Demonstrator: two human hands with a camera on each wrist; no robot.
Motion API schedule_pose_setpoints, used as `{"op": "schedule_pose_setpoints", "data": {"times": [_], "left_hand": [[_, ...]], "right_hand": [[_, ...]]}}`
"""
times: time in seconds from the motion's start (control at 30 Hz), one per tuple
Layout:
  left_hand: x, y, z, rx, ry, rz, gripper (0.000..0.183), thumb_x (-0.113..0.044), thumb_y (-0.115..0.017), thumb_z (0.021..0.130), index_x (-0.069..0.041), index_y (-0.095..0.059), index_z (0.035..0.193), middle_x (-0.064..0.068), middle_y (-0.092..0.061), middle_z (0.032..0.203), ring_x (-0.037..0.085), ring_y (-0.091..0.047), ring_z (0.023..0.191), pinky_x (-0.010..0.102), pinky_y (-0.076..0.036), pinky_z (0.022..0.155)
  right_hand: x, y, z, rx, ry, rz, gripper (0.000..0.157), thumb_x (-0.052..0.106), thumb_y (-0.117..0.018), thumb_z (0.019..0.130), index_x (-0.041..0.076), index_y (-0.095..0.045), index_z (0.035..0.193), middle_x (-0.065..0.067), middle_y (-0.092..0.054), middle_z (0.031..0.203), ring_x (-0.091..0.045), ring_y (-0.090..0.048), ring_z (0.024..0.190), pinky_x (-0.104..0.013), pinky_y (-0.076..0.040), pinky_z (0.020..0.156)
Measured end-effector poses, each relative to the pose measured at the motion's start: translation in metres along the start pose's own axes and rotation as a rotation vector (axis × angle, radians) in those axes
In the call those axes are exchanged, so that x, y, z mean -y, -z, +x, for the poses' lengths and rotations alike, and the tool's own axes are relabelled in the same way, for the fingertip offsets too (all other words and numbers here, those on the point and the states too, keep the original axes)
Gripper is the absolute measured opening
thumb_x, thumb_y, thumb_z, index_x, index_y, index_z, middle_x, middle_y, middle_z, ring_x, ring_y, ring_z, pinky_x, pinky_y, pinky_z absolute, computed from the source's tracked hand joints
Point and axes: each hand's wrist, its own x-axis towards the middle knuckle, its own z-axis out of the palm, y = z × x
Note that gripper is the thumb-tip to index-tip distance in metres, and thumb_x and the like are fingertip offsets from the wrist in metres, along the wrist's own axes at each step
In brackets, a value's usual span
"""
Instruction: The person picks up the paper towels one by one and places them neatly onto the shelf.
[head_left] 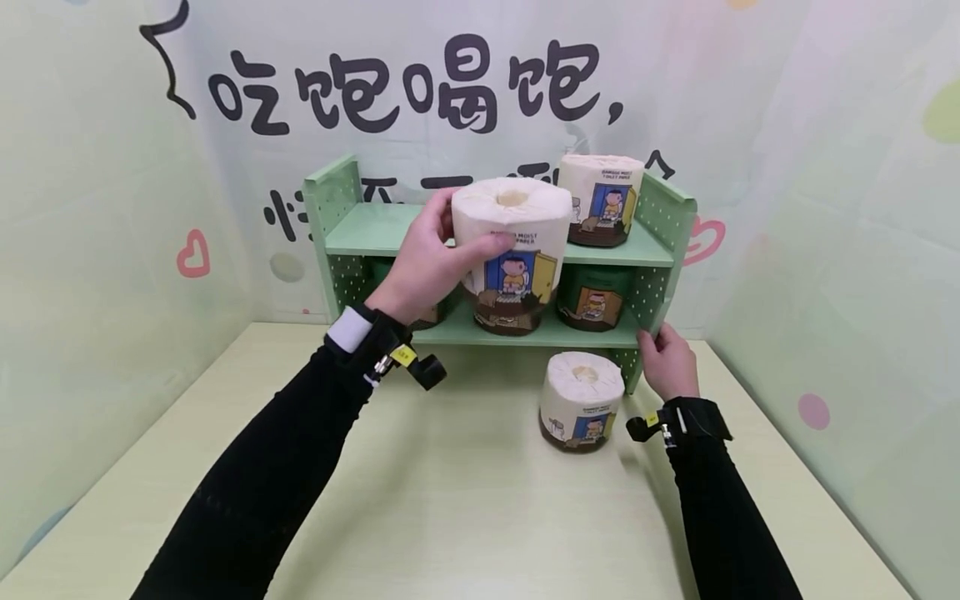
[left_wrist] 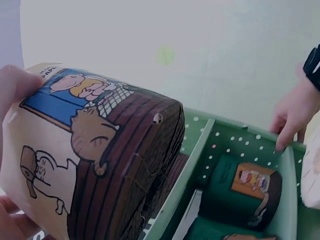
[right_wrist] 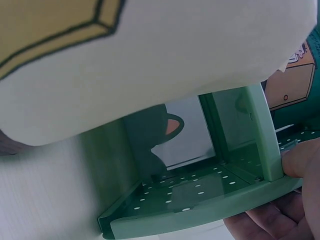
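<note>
My left hand [head_left: 427, 262] grips a cream-wrapped toilet paper roll [head_left: 547, 221], thumb across its printed front. The roll is held up in front of the green shelf [head_left: 375, 227], near its upper board. In the left wrist view, the brown base of this toilet paper roll [left_wrist: 125, 145] tips toward the camera. At the shelf's right side panel, my right hand [head_left: 671, 364] pinches the edge; the right wrist view shows the thumb [right_wrist: 302, 159] on one face and fingers curled round the other. A similar roll [head_left: 600, 196] stands on the upper board at the right.
Another cream roll [head_left: 577, 404] stands upright on the table [head_left: 450, 500], just left of my right hand. Green-wrapped rolls [head_left: 592, 298] stand on the lower board, partly hidden by the held roll. A printed cloth wall [head_left: 825, 208] rises behind and beside the table.
</note>
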Motion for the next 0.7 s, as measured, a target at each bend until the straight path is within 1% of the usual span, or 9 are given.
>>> {"op": "schedule_pose_setpoints", "data": {"times": [0.1, 0.2, 0.43, 0.6, 0.7], "left_hand": [[-0.002, 0.003, 0.008, -0.02, 0.023, 0.02, 0.08, -0.033, -0.082, 0.093, -0.014, -0.042, 0.158, 0.012, -0.061, 0.144, 0.028, -0.065, 0.127, 0.048, -0.064, 0.101], [0.0, 0.006, 0.015, -0.036, 0.043, 0.04, 0.08, -0.035, -0.083, 0.093, -0.014, -0.041, 0.158, 0.012, -0.062, 0.143, 0.028, -0.066, 0.126, 0.048, -0.064, 0.101], [0.01, 0.006, 0.027, -0.077, 0.069, 0.007, 0.076, -0.034, -0.083, 0.095, -0.015, -0.043, 0.156, 0.013, -0.062, 0.144, 0.029, -0.069, 0.125, 0.047, -0.064, 0.101], [0.011, 0.005, 0.035, -0.092, 0.089, 0.036, 0.077, -0.04, -0.082, 0.096, -0.016, -0.041, 0.158, 0.01, -0.059, 0.145, 0.027, -0.069, 0.125, 0.047, -0.063, 0.102], [0.011, 0.004, 0.039, -0.086, 0.103, 0.042, 0.077, -0.043, -0.08, 0.098, -0.017, -0.042, 0.159, 0.01, -0.06, 0.145, 0.027, -0.07, 0.125, 0.047, -0.062, 0.104]], "right_hand": [[0.0, 0.0, 0.0, 0.0, 0.002, 0.0, 0.047, 0.029, -0.048, 0.117, -0.002, -0.059, 0.152, -0.031, -0.068, 0.144, -0.049, -0.068, 0.132, -0.062, -0.054, 0.112], [-0.001, 0.0, 0.0, -0.001, 0.003, -0.002, 0.047, 0.028, -0.048, 0.117, -0.002, -0.058, 0.152, -0.031, -0.067, 0.145, -0.049, -0.067, 0.132, -0.062, -0.054, 0.112], [0.0, 0.0, -0.002, 0.006, -0.011, 0.006, 0.047, 0.029, -0.049, 0.117, -0.001, -0.059, 0.152, -0.03, -0.067, 0.145, -0.048, -0.067, 0.133, -0.062, -0.053, 0.114], [0.001, 0.001, -0.001, 0.005, -0.007, 0.004, 0.047, 0.03, -0.049, 0.117, 0.0, -0.059, 0.153, -0.03, -0.067, 0.145, -0.048, -0.067, 0.133, -0.062, -0.053, 0.114], [0.0, 0.001, -0.001, 0.005, -0.002, 0.006, 0.048, 0.03, -0.049, 0.117, -0.001, -0.059, 0.152, -0.03, -0.067, 0.145, -0.049, -0.067, 0.133, -0.062, -0.053, 0.113]]}}
